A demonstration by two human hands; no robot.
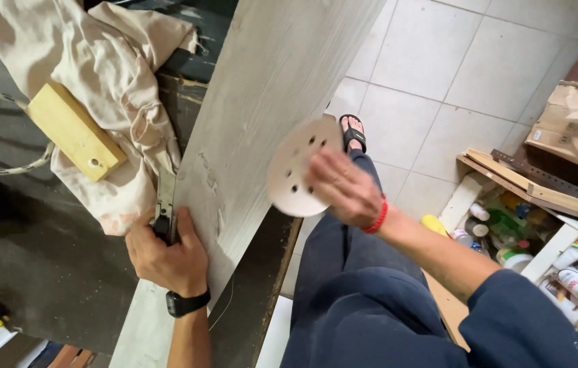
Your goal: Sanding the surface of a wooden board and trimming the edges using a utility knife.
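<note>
A long pale grey board (268, 88) lies across a dark workbench (50, 272), running from the top of the view down to the bottom left. My left hand (166, 255), with a black watch on the wrist, grips the board's left edge and a metal tool (165, 197) that sticks up from my fist. My right hand (345, 187), with a red band on the wrist, holds a round white sanding disc (292, 170) with several holes, at the board's right edge. The hand is motion-blurred.
A crumpled cream cloth (98, 61) and a yellow wooden block (74, 129) lie on the bench left of the board. A crate of tubes and bottles (541, 252) and wooden strips (507, 174) stand at the right on the tiled floor (466, 75). My sandalled foot (352, 133) shows.
</note>
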